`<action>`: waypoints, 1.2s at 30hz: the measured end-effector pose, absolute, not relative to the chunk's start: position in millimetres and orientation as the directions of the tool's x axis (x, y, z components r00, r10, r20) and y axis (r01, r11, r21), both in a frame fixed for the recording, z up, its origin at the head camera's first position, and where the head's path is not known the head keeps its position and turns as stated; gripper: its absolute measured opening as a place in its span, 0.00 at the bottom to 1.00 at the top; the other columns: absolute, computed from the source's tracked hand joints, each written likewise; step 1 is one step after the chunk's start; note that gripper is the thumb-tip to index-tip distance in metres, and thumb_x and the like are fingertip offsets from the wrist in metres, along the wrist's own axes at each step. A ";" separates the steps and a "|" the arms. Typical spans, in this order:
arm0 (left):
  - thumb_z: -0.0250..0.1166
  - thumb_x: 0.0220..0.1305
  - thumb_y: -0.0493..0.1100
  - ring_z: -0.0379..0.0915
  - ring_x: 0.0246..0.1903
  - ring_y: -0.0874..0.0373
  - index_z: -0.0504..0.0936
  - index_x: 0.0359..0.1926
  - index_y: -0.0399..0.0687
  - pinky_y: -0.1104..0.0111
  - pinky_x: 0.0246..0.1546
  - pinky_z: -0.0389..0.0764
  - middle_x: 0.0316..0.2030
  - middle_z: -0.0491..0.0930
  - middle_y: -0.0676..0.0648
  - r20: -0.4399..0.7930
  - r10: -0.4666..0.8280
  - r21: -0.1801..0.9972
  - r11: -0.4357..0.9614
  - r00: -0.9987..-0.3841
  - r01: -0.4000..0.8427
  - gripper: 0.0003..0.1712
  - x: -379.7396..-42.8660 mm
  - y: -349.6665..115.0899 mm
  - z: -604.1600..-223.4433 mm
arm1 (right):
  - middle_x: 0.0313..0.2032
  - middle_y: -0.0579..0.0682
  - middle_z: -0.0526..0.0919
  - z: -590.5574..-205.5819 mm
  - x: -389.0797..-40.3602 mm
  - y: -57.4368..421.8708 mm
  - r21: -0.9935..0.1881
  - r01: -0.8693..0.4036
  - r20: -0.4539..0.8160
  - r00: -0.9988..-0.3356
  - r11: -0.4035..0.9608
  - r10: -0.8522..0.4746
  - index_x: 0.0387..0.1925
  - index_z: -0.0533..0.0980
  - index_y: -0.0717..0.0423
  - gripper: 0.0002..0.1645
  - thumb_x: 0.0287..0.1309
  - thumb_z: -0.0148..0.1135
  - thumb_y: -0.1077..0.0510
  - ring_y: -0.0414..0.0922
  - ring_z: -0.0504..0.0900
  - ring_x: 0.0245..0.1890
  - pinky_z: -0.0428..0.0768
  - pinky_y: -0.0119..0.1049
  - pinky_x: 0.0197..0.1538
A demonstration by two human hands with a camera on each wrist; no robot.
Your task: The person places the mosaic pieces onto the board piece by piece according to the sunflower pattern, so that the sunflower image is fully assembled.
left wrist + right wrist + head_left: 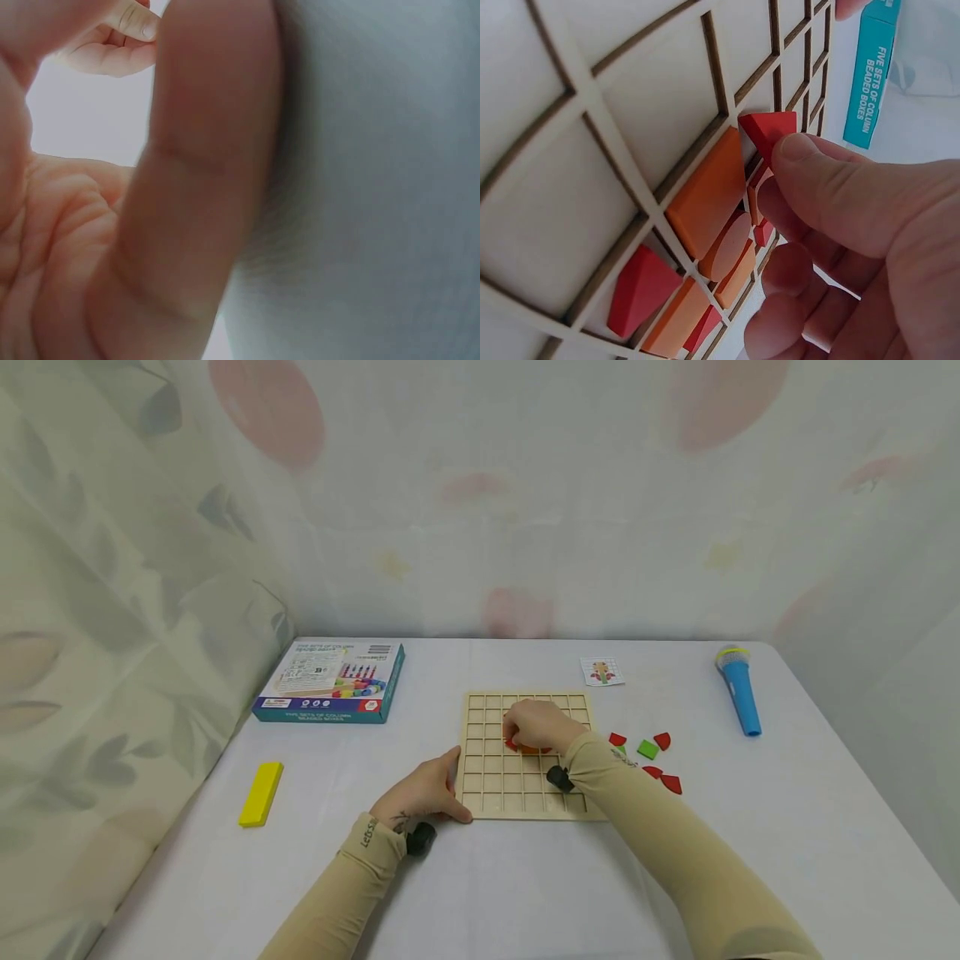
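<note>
My right hand [543, 725] is over the middle of a pale wooden grid board [493, 783]. Between thumb and fingers it pinches a red wedge-shaped tile [759, 129], held tilted at a cell in the right wrist view. Beside it, several orange tiles [711, 196] and another red tile [641, 289] lie in the grid; in the head view the hand covers most of them. My left hand [423, 789] rests at the board's left edge, thumb and forefinger spread, thumb at the near corner. Its wrist view shows mostly one blurred finger [202, 165].
Right of the board lie loose red tiles [671, 784] and a green tile [648, 749]. Behind it is a small pattern card [602, 672]. A blue toy microphone [742, 697] lies far right; a boxed game [330, 681] and a yellow block [261, 793] are on the left.
</note>
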State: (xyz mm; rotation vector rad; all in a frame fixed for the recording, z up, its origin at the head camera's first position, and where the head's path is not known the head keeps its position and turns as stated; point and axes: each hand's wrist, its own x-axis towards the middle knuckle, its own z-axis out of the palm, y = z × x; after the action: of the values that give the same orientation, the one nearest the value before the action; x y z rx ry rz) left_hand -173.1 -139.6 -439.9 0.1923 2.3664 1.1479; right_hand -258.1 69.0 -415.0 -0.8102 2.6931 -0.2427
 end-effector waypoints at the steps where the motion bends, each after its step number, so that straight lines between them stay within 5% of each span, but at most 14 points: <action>1: 0.80 0.29 0.35 0.68 0.29 0.55 0.45 0.72 0.40 0.66 0.25 0.72 0.49 0.73 0.41 -0.374 0.334 0.768 0.635 -0.865 -0.087 0.70 -173.3 -139.7 -440.0 | 0.36 0.40 0.82 -415.5 -258.4 69.1 -0.249 -0.507 -0.252 -0.788 0.825 -0.561 0.33 0.82 0.44 0.07 0.55 0.63 0.60 0.41 0.78 0.41 0.75 0.40 0.46; 6: 0.80 0.29 0.35 0.69 0.27 0.55 0.45 0.72 0.40 0.66 0.24 0.72 0.44 0.74 0.42 -0.374 0.341 0.768 0.635 -0.863 -0.082 0.70 -173.8 -140.0 -439.7 | 0.34 0.40 0.81 -418.9 -259.9 69.5 -0.254 -0.511 -0.254 -0.784 0.821 -0.566 0.30 0.81 0.44 0.05 0.55 0.63 0.59 0.40 0.78 0.39 0.75 0.40 0.45; 13: 0.80 0.29 0.36 0.69 0.30 0.55 0.46 0.72 0.39 0.67 0.27 0.72 0.51 0.72 0.40 -0.370 0.338 0.758 0.649 -0.865 -0.070 0.70 -174.0 -139.7 -439.5 | 0.33 0.39 0.80 -421.7 -259.7 70.0 -0.261 -0.520 -0.240 -0.781 0.813 -0.576 0.28 0.81 0.43 0.04 0.54 0.63 0.57 0.39 0.77 0.36 0.75 0.39 0.43; 20: 0.80 0.29 0.36 0.69 0.28 0.55 0.45 0.72 0.40 0.66 0.25 0.72 0.43 0.75 0.42 -0.375 0.336 0.759 0.647 -0.864 -0.077 0.69 -173.7 -139.7 -439.2 | 0.41 0.45 0.81 -408.2 -257.2 80.1 -0.334 -0.471 -0.167 -0.823 0.816 -0.544 0.38 0.81 0.48 0.08 0.57 0.60 0.57 0.43 0.77 0.40 0.75 0.40 0.44; 29: 0.80 0.29 0.36 0.69 0.32 0.54 0.46 0.72 0.40 0.67 0.28 0.72 0.53 0.72 0.40 -0.377 0.326 0.749 0.657 -0.867 -0.079 0.70 -174.2 -138.7 -441.7 | 0.40 0.52 0.81 -368.2 -250.5 145.3 -0.487 -0.343 -0.049 -0.907 0.803 -0.418 0.45 0.79 0.58 0.13 0.58 0.59 0.58 0.48 0.78 0.39 0.75 0.45 0.43; 36: 0.80 0.30 0.39 0.69 0.35 0.55 0.45 0.72 0.40 0.67 0.32 0.71 0.56 0.70 0.40 -0.366 0.329 0.740 0.671 -0.871 -0.057 0.70 -175.1 -139.4 -444.0 | 0.39 0.55 0.80 -368.4 -237.3 202.6 -0.471 -0.238 -0.090 -0.945 0.850 -0.314 0.47 0.78 0.62 0.16 0.58 0.59 0.60 0.50 0.75 0.38 0.74 0.42 0.38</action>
State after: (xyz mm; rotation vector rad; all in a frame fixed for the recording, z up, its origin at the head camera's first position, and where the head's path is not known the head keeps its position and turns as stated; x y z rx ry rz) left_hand -175.1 -139.4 -444.0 0.2108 2.4091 1.0891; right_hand -237.3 202.6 -368.4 -0.4301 2.8624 -0.6972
